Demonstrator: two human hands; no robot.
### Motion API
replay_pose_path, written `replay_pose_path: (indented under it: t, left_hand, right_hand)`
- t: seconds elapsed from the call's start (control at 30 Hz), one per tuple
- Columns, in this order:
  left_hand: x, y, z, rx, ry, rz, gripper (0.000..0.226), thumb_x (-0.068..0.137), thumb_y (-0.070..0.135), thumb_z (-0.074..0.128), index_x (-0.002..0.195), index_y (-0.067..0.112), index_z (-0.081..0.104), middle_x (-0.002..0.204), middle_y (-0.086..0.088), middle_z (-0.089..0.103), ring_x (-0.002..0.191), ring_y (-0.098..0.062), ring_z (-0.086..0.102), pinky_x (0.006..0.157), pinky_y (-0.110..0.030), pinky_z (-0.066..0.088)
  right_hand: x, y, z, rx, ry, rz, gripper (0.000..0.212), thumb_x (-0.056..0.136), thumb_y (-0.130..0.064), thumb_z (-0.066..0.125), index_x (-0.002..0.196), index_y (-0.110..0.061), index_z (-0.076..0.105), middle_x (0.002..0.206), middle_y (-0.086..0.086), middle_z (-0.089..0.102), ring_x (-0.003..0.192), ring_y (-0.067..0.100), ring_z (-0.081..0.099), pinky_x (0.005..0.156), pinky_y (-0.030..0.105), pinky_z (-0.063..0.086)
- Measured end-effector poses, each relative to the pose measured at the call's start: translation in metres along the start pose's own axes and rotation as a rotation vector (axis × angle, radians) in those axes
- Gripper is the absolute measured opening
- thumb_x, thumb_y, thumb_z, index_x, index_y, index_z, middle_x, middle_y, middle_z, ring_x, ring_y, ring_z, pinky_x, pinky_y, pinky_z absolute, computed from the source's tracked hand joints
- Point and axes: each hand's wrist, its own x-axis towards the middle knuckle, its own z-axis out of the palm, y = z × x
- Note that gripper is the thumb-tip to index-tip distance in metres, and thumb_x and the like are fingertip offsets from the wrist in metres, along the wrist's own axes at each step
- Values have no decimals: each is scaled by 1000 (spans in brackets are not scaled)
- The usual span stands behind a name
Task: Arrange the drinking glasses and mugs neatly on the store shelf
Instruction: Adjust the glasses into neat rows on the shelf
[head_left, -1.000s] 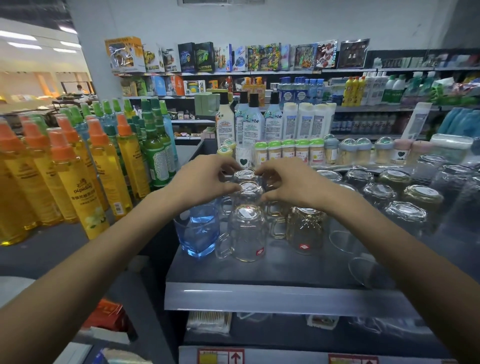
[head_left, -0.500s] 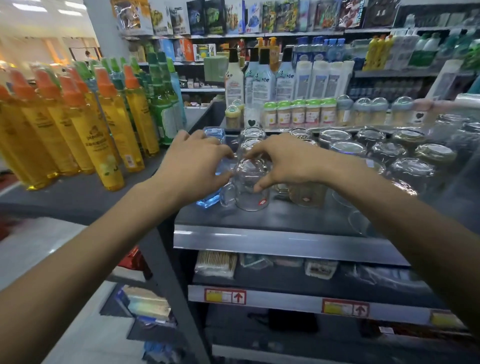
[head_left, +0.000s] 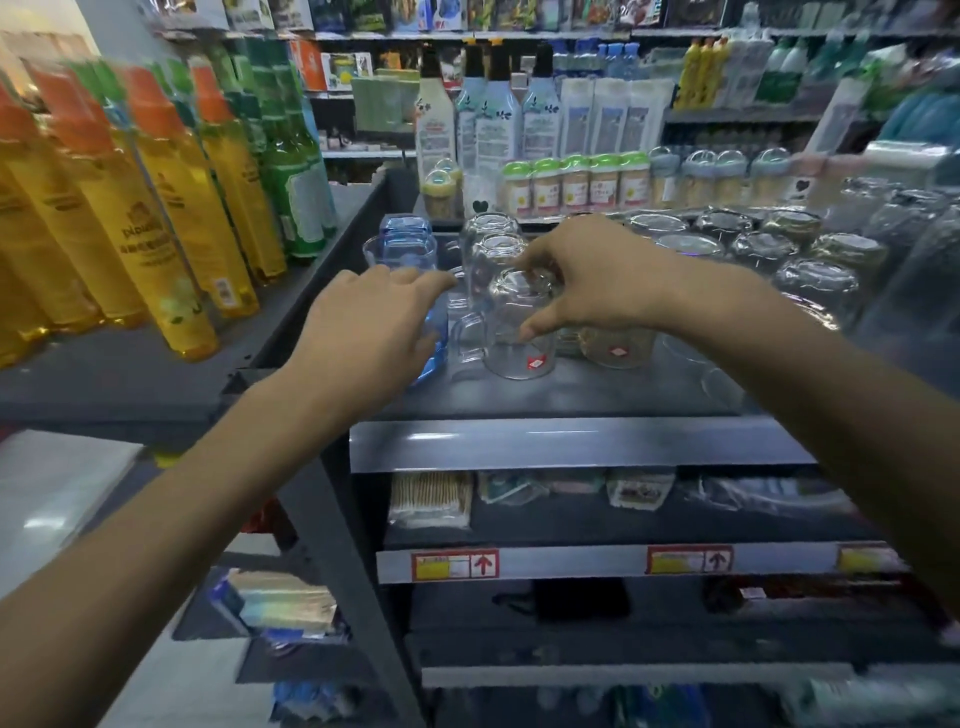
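Observation:
A clear glass mug (head_left: 519, 332) with a red sticker stands upside down at the front of the dark shelf (head_left: 582, 444). My right hand (head_left: 587, 280) grips its upturned base from above, thumb on its near side. Behind it stand two more inverted clear mugs (head_left: 493, 244) in a row. My left hand (head_left: 374, 322) hovers just left of the mug with fingers relaxed, over a blue glass (head_left: 434, 353). More blue glasses (head_left: 405, 244) stand behind. An amber-tinted glass (head_left: 618, 345) sits to the right.
Several inverted glasses (head_left: 810, 280) fill the shelf's right side. Yellow and green bottles (head_left: 171, 218) line the neighbouring shelf at left. Small jars (head_left: 576, 182) and tall white bottles (head_left: 493, 119) stand at the back. Packaged goods (head_left: 431, 499) lie on the shelf below.
The view has dropped and come closer. My left hand has come off the front mug and drifted left over the blue glass. My right hand stays on the front mug.

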Motion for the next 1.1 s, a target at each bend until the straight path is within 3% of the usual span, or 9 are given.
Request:
replay_pose_path:
  t: [0.17,0.33,0.6,0.9,1.1]
  left_hand:
    - [-4,4,-4,-2,-28,-27,58,97,33,63,152,29,45,144,-1,61,127,-30,58,95,-45,44]
    - [-5,14,-17,31,-12,-102,52,97,36,60,147,30,51,137,1,61,126,-28,53,97,-43,37]
    - [1,44,-31,96,-28,-68,49,94,39,62,142,29,56,131,2,64,124,-27,55,98,-42,36]
    - [39,54,-28,148,-175,-70,61,90,57,64,140,24,52,135,-1,63,129,-27,54,104,-43,33]
    - [42,52,-25,118,-268,-86,59,94,56,60,142,23,51,133,-3,67,130,-28,53,109,-50,29]
  right_hand:
    - [-3,-1,2,-43,7,41,83,70,-62,84,133,-11,65,119,10,69,111,31,63,89,35,48]
    - [-2,-1,6,-71,3,24,68,75,-60,82,115,-8,69,108,12,70,101,31,64,82,37,51]
    - [-5,15,7,85,33,42,73,69,-39,93,128,-10,62,124,9,68,112,28,62,94,38,51]
    - [-7,11,11,192,105,90,71,70,-39,92,128,-11,63,118,8,70,106,26,65,90,34,52]
    - [-10,11,15,227,96,105,71,71,-38,92,130,-11,63,118,9,71,107,26,66,94,39,54]
